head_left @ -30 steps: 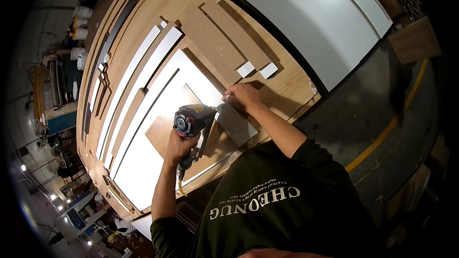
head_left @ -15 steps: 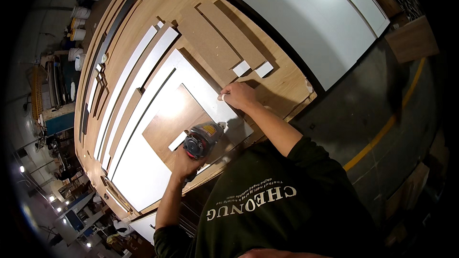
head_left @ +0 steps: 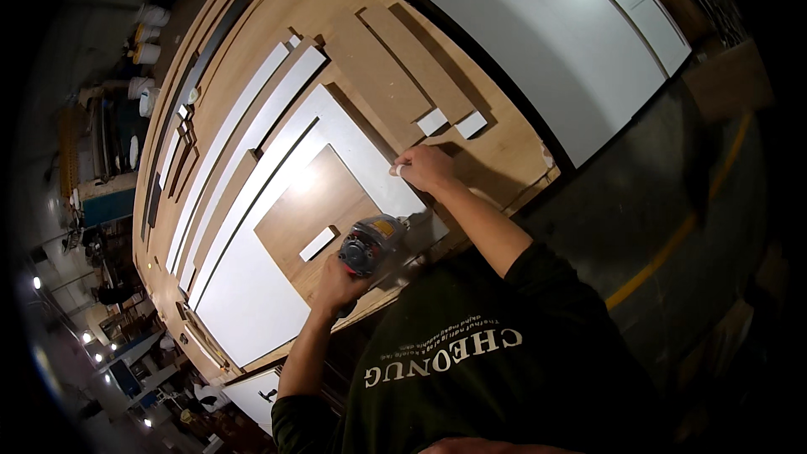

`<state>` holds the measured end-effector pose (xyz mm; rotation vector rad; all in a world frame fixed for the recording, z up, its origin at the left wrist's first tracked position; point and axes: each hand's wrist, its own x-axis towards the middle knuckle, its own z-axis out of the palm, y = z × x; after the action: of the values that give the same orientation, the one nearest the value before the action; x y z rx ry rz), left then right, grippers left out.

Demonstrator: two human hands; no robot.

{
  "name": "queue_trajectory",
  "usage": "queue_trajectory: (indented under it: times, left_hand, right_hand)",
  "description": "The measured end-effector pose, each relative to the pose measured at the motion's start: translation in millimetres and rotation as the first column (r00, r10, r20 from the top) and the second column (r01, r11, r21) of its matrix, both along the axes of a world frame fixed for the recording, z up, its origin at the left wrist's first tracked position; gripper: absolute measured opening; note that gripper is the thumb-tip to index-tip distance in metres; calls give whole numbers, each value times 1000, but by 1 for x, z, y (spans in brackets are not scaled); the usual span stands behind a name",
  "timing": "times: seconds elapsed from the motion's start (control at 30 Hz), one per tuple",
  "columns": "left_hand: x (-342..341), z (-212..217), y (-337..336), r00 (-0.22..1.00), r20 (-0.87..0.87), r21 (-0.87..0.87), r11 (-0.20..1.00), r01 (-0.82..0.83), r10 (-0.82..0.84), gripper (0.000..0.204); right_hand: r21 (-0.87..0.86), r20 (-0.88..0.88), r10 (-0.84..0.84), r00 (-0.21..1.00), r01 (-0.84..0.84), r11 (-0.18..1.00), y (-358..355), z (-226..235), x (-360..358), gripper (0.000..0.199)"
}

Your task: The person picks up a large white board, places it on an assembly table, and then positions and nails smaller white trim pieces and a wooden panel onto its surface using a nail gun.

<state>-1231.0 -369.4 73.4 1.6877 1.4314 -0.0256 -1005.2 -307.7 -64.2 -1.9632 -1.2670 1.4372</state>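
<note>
My left hand (head_left: 338, 283) is wrapped round a handheld power tool (head_left: 367, 245) with a dark round rear, a red part and a yellow label. Its front end points right, over the near right part of a white panel (head_left: 336, 109). A wood-toned rectangle (head_left: 294, 210) shows within the panel, and a short white-faced block (head_left: 319, 244) lies there beside the tool. At the panel's right edge is my right hand (head_left: 427, 170), its fingers bent and pressed together. Something small and white shows at those fingertips; I cannot tell whether it is held or worn.
Brown boards (head_left: 403, 59) with white ends lie beyond my right hand. Long white-edged strips (head_left: 244, 126) and a dark strip (head_left: 223, 29) lie leftward on the wooden table (head_left: 513, 155). A large pale panel (head_left: 538, 25) stands right of it, above the floor with its yellow line (head_left: 647, 269).
The power tool and my left hand have shifted slightly right, so more of the short block shows. My right hand stays at the panel's edge. The view has moved slightly.
</note>
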Motion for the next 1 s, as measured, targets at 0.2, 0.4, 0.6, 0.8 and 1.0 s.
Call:
queue_trajectory:
  times: [0.2,0.4,0.6,0.8,1.0]
  left_hand:
    - [-18,12,-40,981,-78,-87,980,-182,175,34]
    - [-69,13,-122,931,52,145,919,-366,362,35]
    - [-137,24,-200,818,52,190,798,-572,573,31]
    - [-194,2,-288,698,58,352,639,-683,714,28]
    - [-240,-23,-351,485,210,261,429,-865,849,36]
  right_hand:
    - [38,36,53,998,-54,998,-5,2,-3,36]
    - [742,132,-30,991,-78,666,-61,21,-50,32]
    - [720,323,329,887,-456,522,-77,21,-185,46]
    - [691,433,403,806,-584,426,-36,-10,-223,33]
    - [683,474,371,798,-600,417,-2,-3,-205,22]
